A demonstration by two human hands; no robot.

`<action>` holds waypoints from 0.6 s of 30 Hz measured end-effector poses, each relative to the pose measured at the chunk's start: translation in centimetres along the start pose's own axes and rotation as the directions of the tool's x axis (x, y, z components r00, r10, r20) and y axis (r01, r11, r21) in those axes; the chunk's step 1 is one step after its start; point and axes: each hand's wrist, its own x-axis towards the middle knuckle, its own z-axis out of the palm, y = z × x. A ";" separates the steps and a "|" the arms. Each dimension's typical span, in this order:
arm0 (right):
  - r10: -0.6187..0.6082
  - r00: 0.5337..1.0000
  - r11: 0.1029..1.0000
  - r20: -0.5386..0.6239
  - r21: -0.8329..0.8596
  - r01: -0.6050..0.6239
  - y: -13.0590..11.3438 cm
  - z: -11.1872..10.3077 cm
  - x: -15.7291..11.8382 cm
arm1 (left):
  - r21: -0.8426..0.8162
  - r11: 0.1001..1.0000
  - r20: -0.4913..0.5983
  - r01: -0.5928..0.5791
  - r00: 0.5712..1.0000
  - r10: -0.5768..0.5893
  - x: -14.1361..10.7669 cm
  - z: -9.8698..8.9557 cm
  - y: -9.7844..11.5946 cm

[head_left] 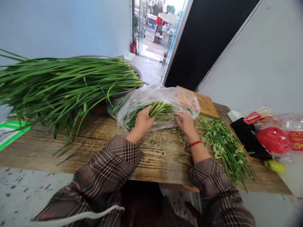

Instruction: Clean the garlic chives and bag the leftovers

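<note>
My left hand (142,121) is closed round a small bunch of green chives (159,108), whose pale stem ends point up and to the right. A clear plastic bag (151,94) lies open beneath and behind both hands, with more chives in it. My right hand (185,122) is at the bag's right side, thumb and fingers pinched together by the stems; what it grips is too small to make out. To the left, a large heap of long chives (71,82) rests over a metal basin (139,73), leaves hanging over the table.
Trimmed leaves and scraps (223,145) lie on the wooden table (161,157) to the right. Behind them is a wooden board (205,102). A black box (248,138), a red plastic-wrapped bundle (273,139) and a yellow-green fruit or pepper (275,165) stand at the far right.
</note>
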 end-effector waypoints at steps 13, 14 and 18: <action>0.261 0.965 0.712 0.009 0.674 -0.199 -1.3 -1.0 -1.6 | -0.051 0.998 0.005 0.023 1.000 -0.023 -0.2 0.3 0.3; 0.255 0.967 0.676 0.029 0.709 -0.199 -1.6 -1.2 -1.8 | -0.071 0.997 0.015 0.026 1.000 -0.025 -0.2 0.3 0.3; 0.231 0.972 0.650 0.036 0.738 -0.182 -2.8 -1.7 -2.0 | -0.114 0.993 0.073 0.022 0.997 -0.014 -0.3 0.4 0.7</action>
